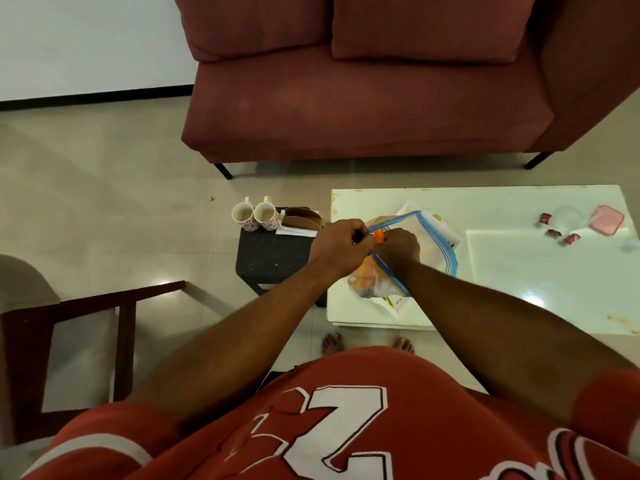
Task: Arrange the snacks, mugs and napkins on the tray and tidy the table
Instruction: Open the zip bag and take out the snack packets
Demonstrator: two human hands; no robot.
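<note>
Both hands close together above the tabletop's (519, 271) left end; left hand (341, 245) and right hand (398, 247) each curled tight on the blue seal edge of a clear zip bag (434, 244); bag holds orange and yellow contents, not identifiable; small red snacks (554, 233) scattered near the tabletop's far right corner, pink-lidded container (606, 220) just beside them; dark stool (273, 258) just left of the tabletop carries two floral mugs (242, 213), a brown napkin holder (301, 218) and white napkins (296, 231); red sofa (346, 109) beyond the tabletop
</note>
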